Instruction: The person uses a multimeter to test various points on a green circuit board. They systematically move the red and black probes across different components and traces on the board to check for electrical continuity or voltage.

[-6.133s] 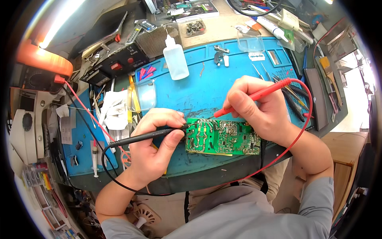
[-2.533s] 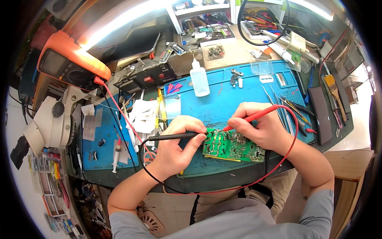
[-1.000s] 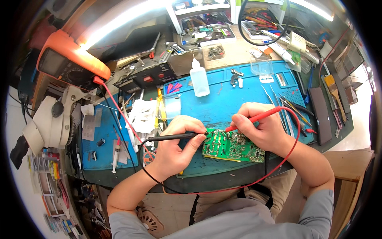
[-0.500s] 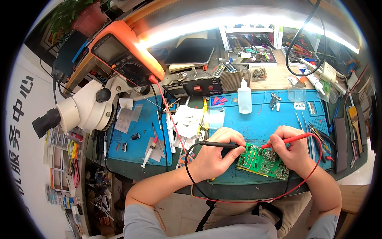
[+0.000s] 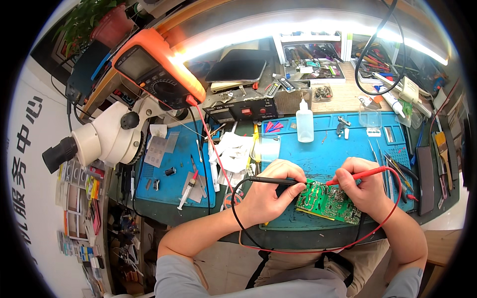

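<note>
Blue mat [image 5: 343, 154], lying beneath both hands. Left hand [image 5: 272, 196]: pinching black probe [image 5: 271, 180]. Right hand [image 5: 370, 191]: pinching red probe [image 5: 365, 173]. Green circuit board [image 5: 323, 201]: lying between them, the right hand partly covering it. Orange multimeter [image 5: 161, 67]: standing beyond the left hand, showing more face since the view's leftward swing; probing is apparently continuing, attention probably turning to the reading.

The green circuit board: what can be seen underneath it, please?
Beneath the green circuit board, a yellow strip shows along part of its near edge, with blue mat around. Anything else there is covered by the board and cannot be seen.
</note>
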Motion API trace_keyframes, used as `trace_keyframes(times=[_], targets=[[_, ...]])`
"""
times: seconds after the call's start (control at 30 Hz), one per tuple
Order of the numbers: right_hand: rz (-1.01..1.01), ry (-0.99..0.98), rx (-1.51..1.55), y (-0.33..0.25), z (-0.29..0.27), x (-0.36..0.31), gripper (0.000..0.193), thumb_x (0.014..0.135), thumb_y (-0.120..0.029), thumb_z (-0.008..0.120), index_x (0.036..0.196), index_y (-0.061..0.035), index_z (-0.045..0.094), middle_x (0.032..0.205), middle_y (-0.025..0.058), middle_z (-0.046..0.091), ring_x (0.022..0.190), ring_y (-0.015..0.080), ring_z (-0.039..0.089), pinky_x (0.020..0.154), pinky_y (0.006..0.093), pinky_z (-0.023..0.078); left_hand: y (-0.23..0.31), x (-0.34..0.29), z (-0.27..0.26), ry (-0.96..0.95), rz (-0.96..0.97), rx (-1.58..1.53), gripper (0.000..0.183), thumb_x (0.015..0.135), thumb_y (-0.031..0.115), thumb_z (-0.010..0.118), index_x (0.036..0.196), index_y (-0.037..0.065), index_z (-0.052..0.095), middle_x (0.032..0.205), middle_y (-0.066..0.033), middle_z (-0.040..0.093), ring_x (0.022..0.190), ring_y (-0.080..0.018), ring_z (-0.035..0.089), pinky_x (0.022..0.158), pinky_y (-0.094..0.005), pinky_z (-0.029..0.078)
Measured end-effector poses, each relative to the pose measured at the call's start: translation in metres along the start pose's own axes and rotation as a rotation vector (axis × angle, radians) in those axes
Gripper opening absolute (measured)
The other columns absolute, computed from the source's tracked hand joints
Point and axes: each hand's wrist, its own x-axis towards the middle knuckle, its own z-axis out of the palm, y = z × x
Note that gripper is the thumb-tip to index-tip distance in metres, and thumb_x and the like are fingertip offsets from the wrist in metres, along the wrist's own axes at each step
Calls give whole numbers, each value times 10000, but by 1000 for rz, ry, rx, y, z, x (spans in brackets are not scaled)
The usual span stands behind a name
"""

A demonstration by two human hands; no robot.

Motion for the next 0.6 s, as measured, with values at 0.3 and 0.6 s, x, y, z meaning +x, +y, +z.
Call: trace_keyframes(times=[0.3,0.6], targets=[[-21,9,-31,1,-1,1,176,936,-127,714,802,-16,687,661,79,644,552,179,590,520,330,444,-4,0,2,18,12,-1,86,953,56,704,1004,15,647,1050,-115,671,988,-227,644,903,-350,511],[1,10,-34,4,-2,-1,203,946,-188,718,825,-26,704,648,83,648,528,203,597,504,334,450,-4,1,6,51,-16,-44,97,927,52,729,985,34,652,1009,-95,701,965,-249,656,892,-363,502]])
